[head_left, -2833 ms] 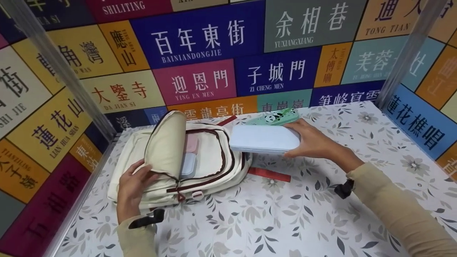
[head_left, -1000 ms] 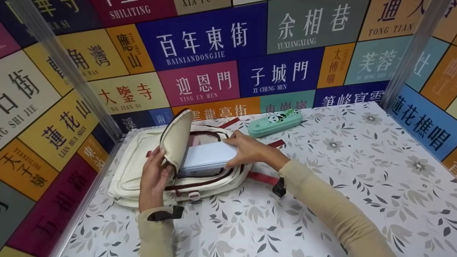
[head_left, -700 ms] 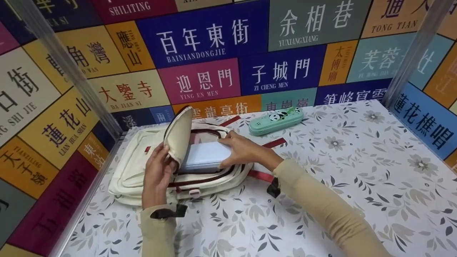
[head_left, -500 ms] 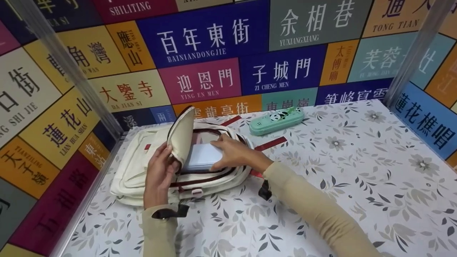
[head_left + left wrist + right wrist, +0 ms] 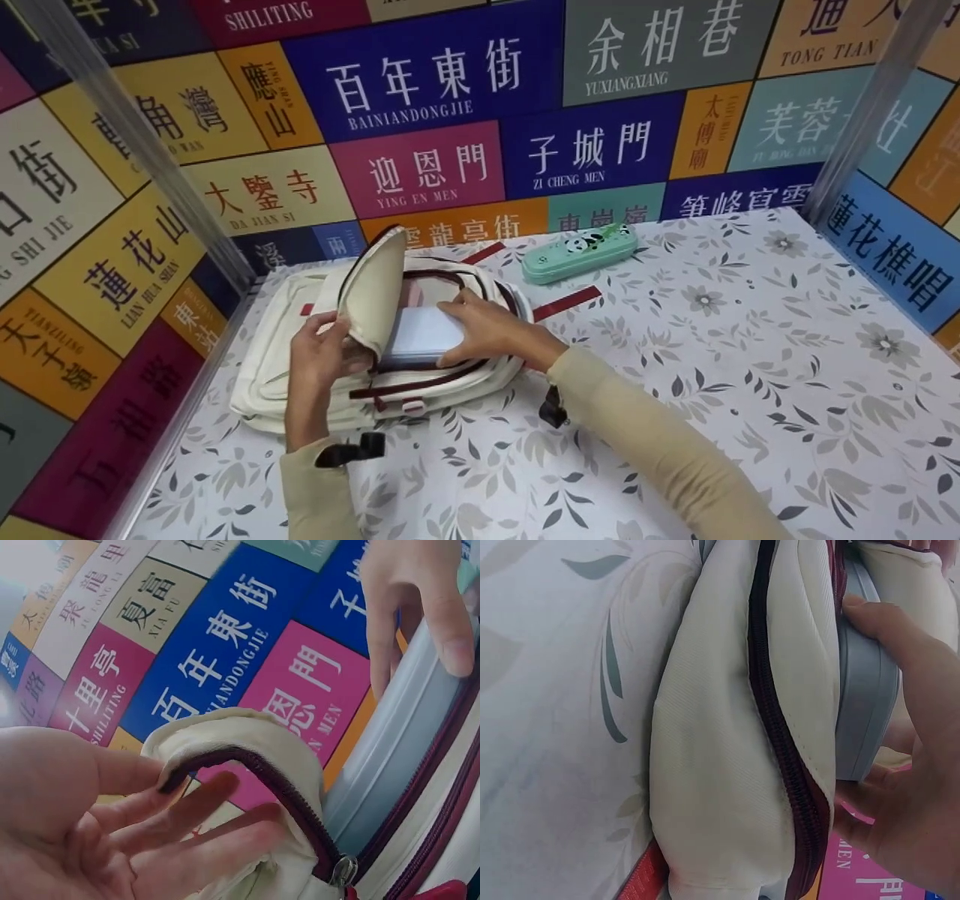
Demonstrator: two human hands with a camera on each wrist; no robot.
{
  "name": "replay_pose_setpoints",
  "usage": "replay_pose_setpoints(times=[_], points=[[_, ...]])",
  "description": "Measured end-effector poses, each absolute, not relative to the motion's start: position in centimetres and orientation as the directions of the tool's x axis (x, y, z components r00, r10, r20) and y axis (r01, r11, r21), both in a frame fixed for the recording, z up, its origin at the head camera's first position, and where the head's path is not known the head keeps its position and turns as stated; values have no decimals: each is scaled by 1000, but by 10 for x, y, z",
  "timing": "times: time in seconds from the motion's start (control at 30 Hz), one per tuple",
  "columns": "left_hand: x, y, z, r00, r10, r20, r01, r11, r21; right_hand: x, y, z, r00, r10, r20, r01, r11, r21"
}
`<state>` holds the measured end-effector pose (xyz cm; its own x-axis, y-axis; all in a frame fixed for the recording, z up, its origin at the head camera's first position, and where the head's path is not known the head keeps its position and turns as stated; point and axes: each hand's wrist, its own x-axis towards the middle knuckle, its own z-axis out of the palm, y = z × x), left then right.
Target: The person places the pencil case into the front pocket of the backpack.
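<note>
A cream backpack [image 5: 281, 367] lies on the table with its zipped compartment open. My left hand [image 5: 319, 356] pinches the edge of the raised flap [image 5: 375, 289] between thumb and finger; in the left wrist view the other fingers spread loosely beneath the flap [image 5: 232, 731]. My right hand [image 5: 487, 326] grips the near end of a light blue flat case [image 5: 421, 330], thumb on one side and fingers on the other. The case's far end is inside the compartment, hidden behind the flap. A pink item [image 5: 411, 291] shows partly behind the case.
A green panda-printed case [image 5: 580, 255] lies behind and to the right of the backpack. Red straps [image 5: 568, 303] stick out from the bag's right side. A floral cloth covers the table [image 5: 637, 442]. Printed wall panels [image 5: 420, 82] stand at the back and sides.
My right hand has brought the light blue case leftward from above the table into the backpack's compartment. My left hand has moved up the flap's edge, then slightly left, drawing the flap wider.
</note>
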<state>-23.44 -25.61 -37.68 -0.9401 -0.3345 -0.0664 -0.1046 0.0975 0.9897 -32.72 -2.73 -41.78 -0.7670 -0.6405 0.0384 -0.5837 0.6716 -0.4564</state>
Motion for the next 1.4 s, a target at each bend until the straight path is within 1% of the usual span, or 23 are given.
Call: replay_pose_setpoints(times=[0.1, 0.2, 0.27, 0.37, 0.53, 0.8, 0.93, 1.1, 1.17, 1.27, 1.33, 1.4], points=[[-234, -256, -377, -944, -321, -72, -97, 62, 993, -326, -25, -419, -771, -637, 24, -567, 668, -482], [-234, -258, -378, -945, -318, -73, -66, -33, 997, -325, -21, -419, -777, -629, 15, -541, 656, -525], [-235, -260, -379, -949, -307, -68, -44, -85, 995, -324, -18, -418, -791, -612, 12, -513, 651, -559], [-235, -263, -380, -956, -286, -58, -22, -128, 992, -324, -13, -417, -822, -569, 17, -462, 649, -605], [-233, -264, -380, -963, -265, -54, -10, -162, 987, -326, -13, -416, -859, -508, 56, -411, 621, -667], [-235, -262, -380, -963, -267, -48, -13, -129, 991, -322, -29, -418, -872, -484, 71, -396, 614, -683], [-236, -262, -381, -968, -248, -49, -20, -118, 993, -320, -38, -417, -878, -474, 73, -389, 616, -685], [-235, -265, -383, -969, -242, -54, -16, -157, 988, -318, -43, -422, -875, -475, 93, -390, 578, -716], [-235, -266, -384, -967, -245, -65, -22, -177, 984, -316, -42, -424, -881, -467, 77, -355, 544, -760], [-235, -267, -384, -965, -248, -78, -26, -207, 978, -313, -38, -426, -900, -436, 17, -232, 445, -865], [-235, -267, -384, -967, -243, -73, -22, -208, 978, -311, -35, -425, -908, -416, -37, -91, 283, -955], [-235, -267, -383, -968, -241, -68, -16, -212, 977, -310, -32, -422, -908, -409, -97, 64, 94, -993]])
